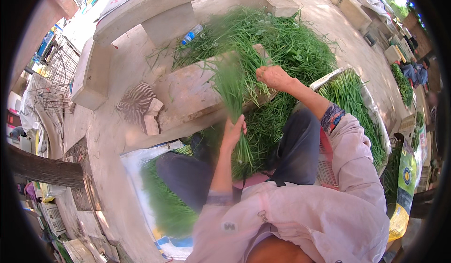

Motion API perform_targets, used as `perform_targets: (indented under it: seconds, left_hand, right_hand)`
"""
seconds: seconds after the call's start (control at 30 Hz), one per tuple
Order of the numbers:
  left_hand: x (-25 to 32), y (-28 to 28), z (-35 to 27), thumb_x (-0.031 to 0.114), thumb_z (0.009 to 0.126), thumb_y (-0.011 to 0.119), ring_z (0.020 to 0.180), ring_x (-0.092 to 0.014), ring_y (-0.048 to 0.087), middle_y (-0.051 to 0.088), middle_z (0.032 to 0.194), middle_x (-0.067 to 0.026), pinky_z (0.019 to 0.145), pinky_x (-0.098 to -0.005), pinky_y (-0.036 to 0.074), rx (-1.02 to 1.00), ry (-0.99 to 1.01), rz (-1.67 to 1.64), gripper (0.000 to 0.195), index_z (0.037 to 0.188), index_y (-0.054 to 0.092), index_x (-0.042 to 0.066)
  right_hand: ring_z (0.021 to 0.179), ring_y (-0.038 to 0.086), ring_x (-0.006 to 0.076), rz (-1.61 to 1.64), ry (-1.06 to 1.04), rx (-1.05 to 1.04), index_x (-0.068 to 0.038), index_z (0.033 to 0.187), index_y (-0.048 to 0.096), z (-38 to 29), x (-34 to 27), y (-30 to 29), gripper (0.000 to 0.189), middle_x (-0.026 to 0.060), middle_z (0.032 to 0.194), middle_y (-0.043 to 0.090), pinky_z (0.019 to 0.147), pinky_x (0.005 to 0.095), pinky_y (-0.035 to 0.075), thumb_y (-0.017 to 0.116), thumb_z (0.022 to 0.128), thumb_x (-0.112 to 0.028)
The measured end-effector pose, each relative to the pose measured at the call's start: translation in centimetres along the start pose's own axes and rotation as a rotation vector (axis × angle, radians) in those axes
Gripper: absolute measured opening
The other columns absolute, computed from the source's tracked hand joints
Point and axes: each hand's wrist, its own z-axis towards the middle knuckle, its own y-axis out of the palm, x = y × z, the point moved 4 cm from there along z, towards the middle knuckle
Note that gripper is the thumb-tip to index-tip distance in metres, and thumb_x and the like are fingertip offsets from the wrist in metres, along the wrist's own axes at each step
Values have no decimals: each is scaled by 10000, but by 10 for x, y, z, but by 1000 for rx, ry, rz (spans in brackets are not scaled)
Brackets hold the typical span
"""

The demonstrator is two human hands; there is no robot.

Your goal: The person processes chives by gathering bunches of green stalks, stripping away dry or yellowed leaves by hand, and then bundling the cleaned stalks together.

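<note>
In the head view, my left hand (234, 131) is closed around the stems of an upright bunch of long green leaves, likely garlic chives (230, 87). To its upper right my right hand (273, 77) is at loose green stalks lying over a stone slab (197, 87); its fingers look bent, but whether they pinch a stalk I cannot tell. A large loose heap of the same greens (299, 48) spreads behind the slab, with small white flower heads among it. More loose greens (271, 129) lie between the slab and my knees.
A white-rimmed crate (377, 122) of aligned greens stands at right, beside a pink plastic basket (325, 161). Another pile of greens (169, 199) lies on a white sack (135, 178) at left. A striped cloth (141, 102), a plastic bottle (192, 34) and concrete benches (148, 13) are nearby.
</note>
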Motion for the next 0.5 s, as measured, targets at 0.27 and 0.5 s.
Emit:
perform_targets:
  seconds: [0.27, 0.5]
  left_hand:
    - [13, 11, -6, 207, 901, 547, 544, -105, 493, 490, 656, -20, 502, -236, 409, -17, 78, 95, 258, 1052, 412, 48]
    - [5, 12, -5, 223, 904, 541, 551, -103, 493, 490, 659, -18, 515, -244, 412, -77, 30, 73, 261, 1051, 412, 50]
  right_hand:
    - [684, 558, 159, 978, 377, -49, 14, 1014, 627, 19, 10, -18, 340, 78, 775, 607, 636, 299, 464, 596, 822, -265]
    - [664, 560, 212, 806, 222, 84, 9, 963, 592, 40, 19, 20, 246, 66, 778, 597, 578, 348, 450, 588, 834, -200]
